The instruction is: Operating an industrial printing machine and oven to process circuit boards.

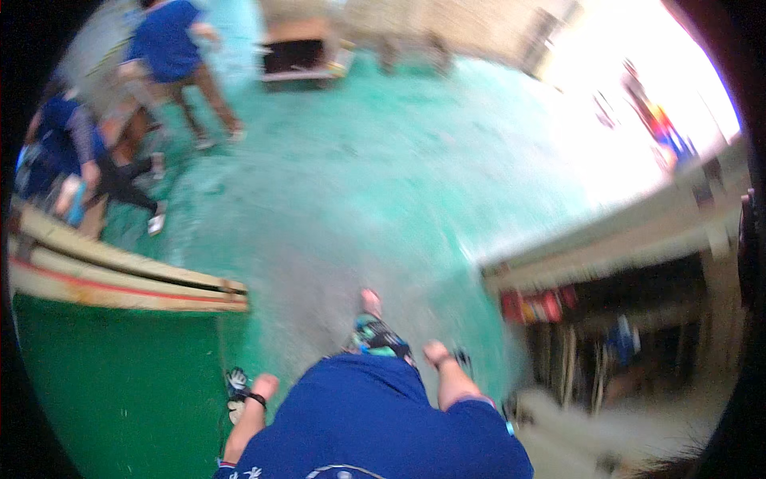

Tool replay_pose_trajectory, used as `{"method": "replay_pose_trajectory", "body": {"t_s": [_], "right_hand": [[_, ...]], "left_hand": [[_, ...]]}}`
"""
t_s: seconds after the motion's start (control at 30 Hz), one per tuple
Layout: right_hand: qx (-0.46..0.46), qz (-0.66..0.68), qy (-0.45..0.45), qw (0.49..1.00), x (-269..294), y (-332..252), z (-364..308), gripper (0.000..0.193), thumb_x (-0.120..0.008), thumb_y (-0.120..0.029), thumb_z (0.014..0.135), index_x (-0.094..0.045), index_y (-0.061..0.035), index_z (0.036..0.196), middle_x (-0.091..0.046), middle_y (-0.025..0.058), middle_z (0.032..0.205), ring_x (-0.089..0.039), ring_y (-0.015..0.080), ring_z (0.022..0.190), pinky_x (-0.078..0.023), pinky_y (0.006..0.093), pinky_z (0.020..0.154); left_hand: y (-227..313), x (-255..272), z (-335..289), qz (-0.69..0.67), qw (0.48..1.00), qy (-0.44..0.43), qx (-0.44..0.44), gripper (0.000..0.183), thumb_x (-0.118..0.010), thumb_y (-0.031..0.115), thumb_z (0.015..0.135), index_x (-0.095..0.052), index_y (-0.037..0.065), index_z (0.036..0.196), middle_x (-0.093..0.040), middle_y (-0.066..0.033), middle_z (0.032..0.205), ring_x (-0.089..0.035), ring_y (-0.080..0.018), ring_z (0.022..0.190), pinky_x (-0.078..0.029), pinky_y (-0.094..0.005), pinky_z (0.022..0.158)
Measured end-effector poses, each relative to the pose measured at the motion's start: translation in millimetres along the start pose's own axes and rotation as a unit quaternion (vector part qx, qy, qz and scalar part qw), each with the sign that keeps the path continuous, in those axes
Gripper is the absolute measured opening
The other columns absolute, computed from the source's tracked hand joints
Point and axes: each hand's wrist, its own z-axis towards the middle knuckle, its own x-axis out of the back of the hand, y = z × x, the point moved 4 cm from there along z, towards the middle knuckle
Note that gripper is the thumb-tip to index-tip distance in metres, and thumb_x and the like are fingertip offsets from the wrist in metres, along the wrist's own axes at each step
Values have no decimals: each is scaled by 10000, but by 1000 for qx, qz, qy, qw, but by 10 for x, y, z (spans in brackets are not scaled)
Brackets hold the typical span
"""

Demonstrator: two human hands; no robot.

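Note:
My left hand (266, 385) hangs at my side, a black band around its wrist. Just left of it is a grey and black work glove (237, 381), with a pale rounded thing (236, 410) below. Whether the hand holds the glove is unclear. My right hand (436, 352) swings ahead of my body, a thin band at its wrist. A small dark thing (463, 363) shows beside that forearm, too blurred to name. Motion smears the fingers of both hands. One foot (371, 302) is ahead of me on the green floor (319, 160).
At left, a beige barrier (128, 279) with a red stripe ends near my path. A beige structure with a dark shelf opening (638, 335) stands right. Two people in blue shirts (163, 44) are far left, another person (654, 120) far right. A cart (295, 60) stands ahead.

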Motion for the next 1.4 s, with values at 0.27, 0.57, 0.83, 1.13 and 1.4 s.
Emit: {"method": "replay_pose_trajectory", "body": {"t_s": [0.27,0.57,0.83,1.13,1.4], "right_hand": [[-86,25,-78,993,2055,-604,2036,134,-480,-170,814,-580,-84,837,-596,43,670,-567,172,530,-431,312,423],[88,-125,75,985,3393,-3337,3424,263,-466,-154,790,-636,-61,968,-651,79,754,-623,166,650,-497,287,598],[232,-447,-60,862,3193,-6439,3308,260,-439,-176,791,-613,-83,960,-628,154,876,-601,313,830,-491,408,714],[503,-373,10,780,3200,-9251,3854,184,-508,-166,742,-576,-45,863,-623,118,809,-611,288,784,-476,416,691],[618,-311,-138,709,3226,-10319,4610,179,-506,-168,748,-580,-50,860,-625,122,804,-610,295,766,-477,417,680]], "left_hand": [[203,562,724,-538,746,66,387,226,-512,242,798,-637,65,865,-645,-76,785,-601,-208,694,-482,-338,634],[-293,1341,2307,-338,927,80,143,292,-560,293,758,-634,76,939,-629,-165,921,-579,-336,920,-447,-432,815],[-2164,4355,3275,-475,844,147,202,447,-590,426,759,-583,46,993,-618,-174,936,-594,-300,874,-461,-380,780],[-2057,8025,4266,-386,851,309,-178,526,-691,365,715,-542,44,1105,-550,-134,1109,-486,-283,1076,-378,-371,921],[-2676,8757,5283,-447,851,137,-240,501,-762,343,641,-574,78,1022,-623,-97,933,-599,-213,874,-464,-333,769]]}}
